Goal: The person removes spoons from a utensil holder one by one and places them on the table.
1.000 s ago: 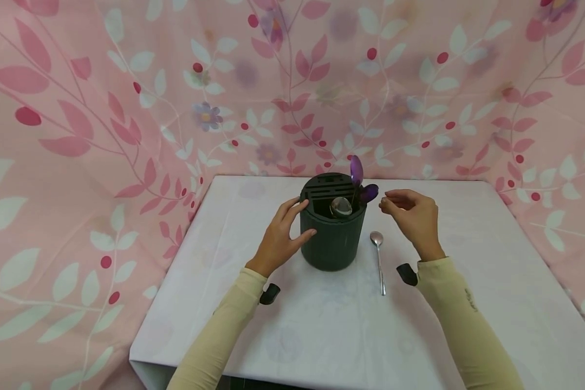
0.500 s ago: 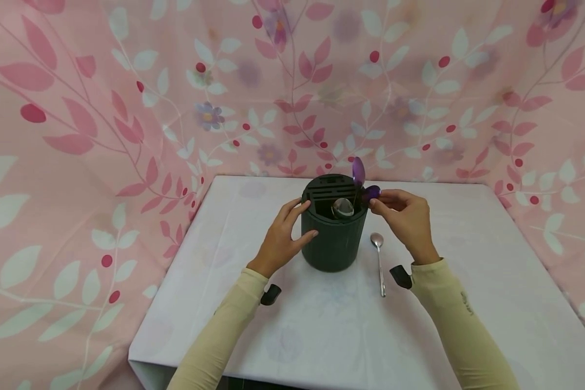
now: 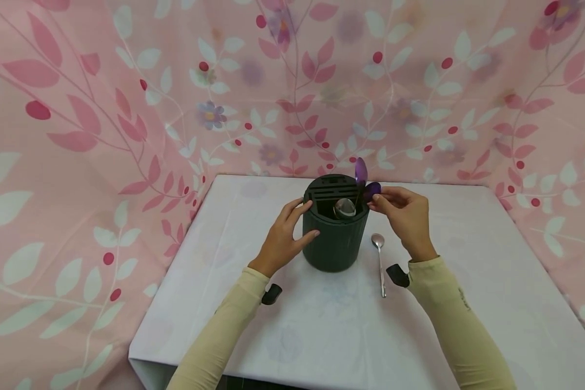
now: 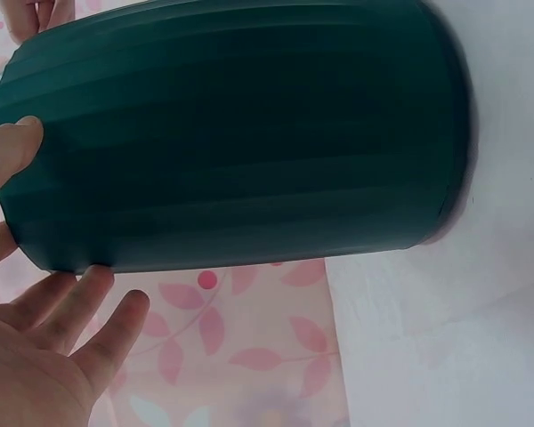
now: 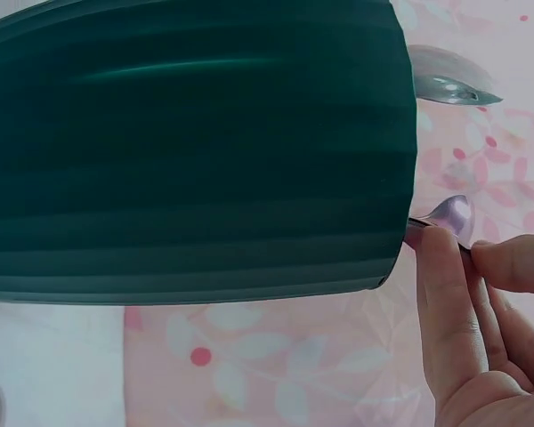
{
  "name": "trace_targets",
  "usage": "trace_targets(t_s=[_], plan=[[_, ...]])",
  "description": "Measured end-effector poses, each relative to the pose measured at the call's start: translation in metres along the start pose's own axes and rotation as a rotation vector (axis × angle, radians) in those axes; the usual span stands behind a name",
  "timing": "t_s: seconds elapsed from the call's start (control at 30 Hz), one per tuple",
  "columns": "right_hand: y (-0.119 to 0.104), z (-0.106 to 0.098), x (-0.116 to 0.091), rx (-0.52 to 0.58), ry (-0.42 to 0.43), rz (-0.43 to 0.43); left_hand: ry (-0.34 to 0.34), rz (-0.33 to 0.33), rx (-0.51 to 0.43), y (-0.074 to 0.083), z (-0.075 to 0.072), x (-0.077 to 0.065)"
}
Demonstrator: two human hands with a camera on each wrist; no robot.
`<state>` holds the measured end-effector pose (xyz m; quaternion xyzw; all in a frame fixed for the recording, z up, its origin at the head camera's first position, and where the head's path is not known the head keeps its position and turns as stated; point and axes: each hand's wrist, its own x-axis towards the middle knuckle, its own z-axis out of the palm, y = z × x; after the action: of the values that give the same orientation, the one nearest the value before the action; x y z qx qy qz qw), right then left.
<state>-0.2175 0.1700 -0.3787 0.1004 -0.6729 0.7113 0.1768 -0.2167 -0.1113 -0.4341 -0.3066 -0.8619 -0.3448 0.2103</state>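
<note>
A dark green utensil holder (image 3: 335, 246) with a slotted top stands upright on the white-covered table. My left hand (image 3: 283, 238) rests its spread fingers and thumb against the holder's left side near the rim. At the right rim, my right hand (image 3: 407, 219) pinches a purple spoon (image 3: 372, 189) near its bowl, between thumb and fingers (image 5: 449, 302). A second purple spoon (image 3: 361, 170) stands taller behind it. In the front opening sits a shiny steel utensil with a rounded bowl (image 3: 344, 208). Their lower parts are hidden inside the holder.
A silver spoon (image 3: 378, 240) lies on the table (image 3: 322, 336) right of the holder, its handle toward the front edge. Behind the table and at both sides hangs a pink floral cloth (image 3: 234, 130).
My right hand has moved left to the holder and taken hold of the lower purple spoon by its bowl. The left hand has stayed on the holder.
</note>
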Motion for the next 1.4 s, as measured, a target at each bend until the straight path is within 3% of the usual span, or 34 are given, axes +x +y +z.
trace_targets(t_s=[0.23, 0.67, 1.0, 1.4], plan=[[-0.010, -0.001, 0.002, 0.013, 0.014, -0.037, 0.014, 0.016, -0.005, -0.001, 0.001, 0.000], [-0.050, 0.002, 0.006, 0.049, 0.013, -0.179, 0.013, 0.016, 0.003, 0.002, 0.001, 0.001], [-0.078, 0.000, 0.007, 0.149, 0.013, -0.217, 0.000, 0.011, 0.004, 0.003, 0.001, 0.001], [-0.107, -0.012, 0.008, 0.277, 0.103, -0.298, -0.002, -0.003, 0.013, 0.002, 0.000, 0.001]])
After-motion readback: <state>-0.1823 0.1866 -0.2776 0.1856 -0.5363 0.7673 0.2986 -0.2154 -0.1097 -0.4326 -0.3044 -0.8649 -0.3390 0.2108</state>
